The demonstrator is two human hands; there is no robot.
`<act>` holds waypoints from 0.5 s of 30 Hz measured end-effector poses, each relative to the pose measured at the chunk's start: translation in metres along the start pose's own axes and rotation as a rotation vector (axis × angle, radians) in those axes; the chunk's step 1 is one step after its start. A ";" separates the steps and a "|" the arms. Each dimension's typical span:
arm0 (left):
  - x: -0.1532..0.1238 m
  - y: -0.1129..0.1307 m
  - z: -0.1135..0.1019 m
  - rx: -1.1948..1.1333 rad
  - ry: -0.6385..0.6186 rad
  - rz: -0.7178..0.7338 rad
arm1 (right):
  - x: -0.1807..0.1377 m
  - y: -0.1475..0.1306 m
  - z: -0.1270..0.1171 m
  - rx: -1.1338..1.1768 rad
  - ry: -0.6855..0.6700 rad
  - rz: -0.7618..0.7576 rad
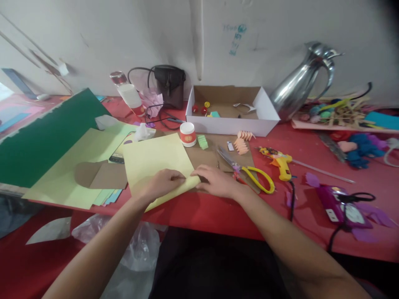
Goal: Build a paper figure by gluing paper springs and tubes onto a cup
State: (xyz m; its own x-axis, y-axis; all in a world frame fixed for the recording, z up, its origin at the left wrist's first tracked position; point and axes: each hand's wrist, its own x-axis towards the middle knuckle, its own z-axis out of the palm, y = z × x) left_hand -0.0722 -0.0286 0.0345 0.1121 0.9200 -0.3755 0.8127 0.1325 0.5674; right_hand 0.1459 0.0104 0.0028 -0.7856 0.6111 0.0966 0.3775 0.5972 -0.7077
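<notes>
A large sheet of pale yellow paper [156, 155] lies on the table, its near right edge rolled or folded over. My left hand [165, 182] is closed on that edge, fingers pinching the paper. On the right end of the fold, my right hand [215, 179] grips the paper between thumb and fingers. Scissors with yellow handles [260, 178] lie open just right of my right hand, on brown cardboard [202, 153]. Beyond the sheet stand a red and white paper cup [188, 135] and a pleated green paper strip [202, 142]. Two pleated peach strips [241, 146] rest farther right.
A white box [232, 124] holding small items stands behind. On the right are a yellow glue gun [282, 164], a purple power strip [343, 207] with cords, and a metal jug [301, 81]. A green board [52, 133], more paper and a phone [117, 155] lie left.
</notes>
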 end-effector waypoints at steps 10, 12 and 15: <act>-0.006 0.001 0.010 0.092 0.163 0.167 | 0.005 -0.004 0.002 -0.086 -0.044 0.019; -0.006 0.003 0.012 0.134 0.140 0.167 | 0.005 -0.003 0.003 -0.089 -0.037 0.023; -0.004 0.004 0.013 0.134 0.141 0.168 | 0.004 -0.001 0.004 -0.069 -0.018 0.017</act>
State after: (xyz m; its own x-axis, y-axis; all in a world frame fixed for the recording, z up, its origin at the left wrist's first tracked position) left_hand -0.0619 -0.0366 0.0289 0.1785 0.9686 -0.1728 0.8592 -0.0679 0.5071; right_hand 0.1404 0.0099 0.0009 -0.7874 0.6122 0.0719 0.4232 0.6217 -0.6590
